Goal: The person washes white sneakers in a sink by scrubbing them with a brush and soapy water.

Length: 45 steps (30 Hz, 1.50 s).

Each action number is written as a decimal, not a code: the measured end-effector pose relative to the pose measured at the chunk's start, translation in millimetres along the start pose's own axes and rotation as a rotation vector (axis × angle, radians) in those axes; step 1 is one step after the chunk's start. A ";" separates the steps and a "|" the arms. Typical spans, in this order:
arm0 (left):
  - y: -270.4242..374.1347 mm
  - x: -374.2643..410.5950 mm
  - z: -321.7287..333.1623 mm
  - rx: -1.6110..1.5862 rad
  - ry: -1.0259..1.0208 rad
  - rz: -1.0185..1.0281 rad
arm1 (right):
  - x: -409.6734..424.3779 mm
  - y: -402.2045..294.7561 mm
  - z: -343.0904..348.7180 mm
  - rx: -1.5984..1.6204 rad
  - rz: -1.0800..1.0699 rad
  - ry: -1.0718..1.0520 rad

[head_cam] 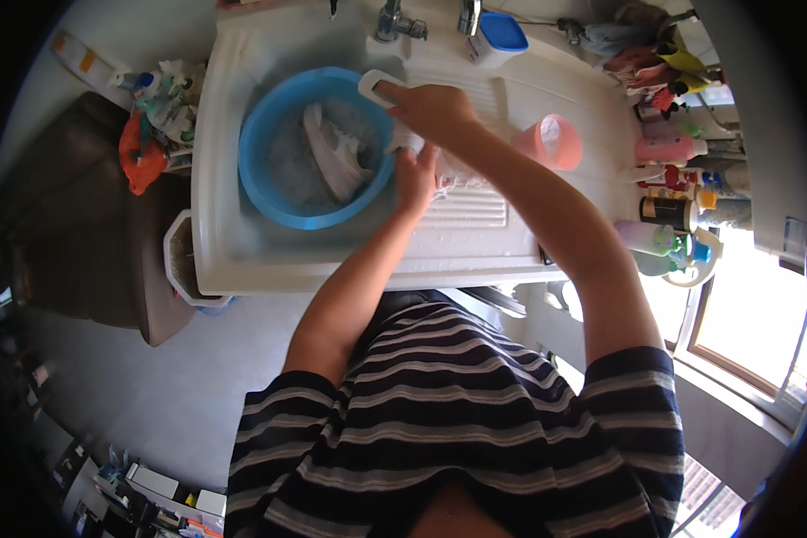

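Observation:
My right hand (439, 111) grips the white handle of a brush (374, 87) over the right rim of a blue basin (256, 192). Just below it, my left hand (417, 183) holds a pale item (405, 138), perhaps a shoe, against the sink's ribbed washboard (474, 205). My right hand and forearm hide much of that item and the brush's bristles. In the basin, a light-coloured shoe (333, 161) lies tilted in cloudy, sudsy water. A pink cup (567, 142) with white contents, apparently powder, is tipped on the board to the right.
A white tub with a blue lid (503, 32) stands behind the washboard, beside the metal taps (391, 25). Several bottles (669, 150) line the right side. A white bin (181, 259) and a brown covered object (87, 228) are left of the sink (205, 202).

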State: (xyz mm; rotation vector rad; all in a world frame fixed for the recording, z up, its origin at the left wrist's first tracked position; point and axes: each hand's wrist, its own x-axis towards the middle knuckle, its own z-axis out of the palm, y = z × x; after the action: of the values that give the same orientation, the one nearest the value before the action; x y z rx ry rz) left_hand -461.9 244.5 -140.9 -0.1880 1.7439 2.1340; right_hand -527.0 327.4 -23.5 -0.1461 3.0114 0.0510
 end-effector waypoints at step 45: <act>6.5 13.6 -21.5 0.372 -0.098 0.247 | -121.6 7.8 -34.9 -0.175 0.303 -0.318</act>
State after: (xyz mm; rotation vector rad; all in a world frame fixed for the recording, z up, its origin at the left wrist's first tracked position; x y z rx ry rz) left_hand -479.6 225.5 -144.3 0.2388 2.1539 1.8877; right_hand -412.1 345.2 26.9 0.2765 2.6802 0.3330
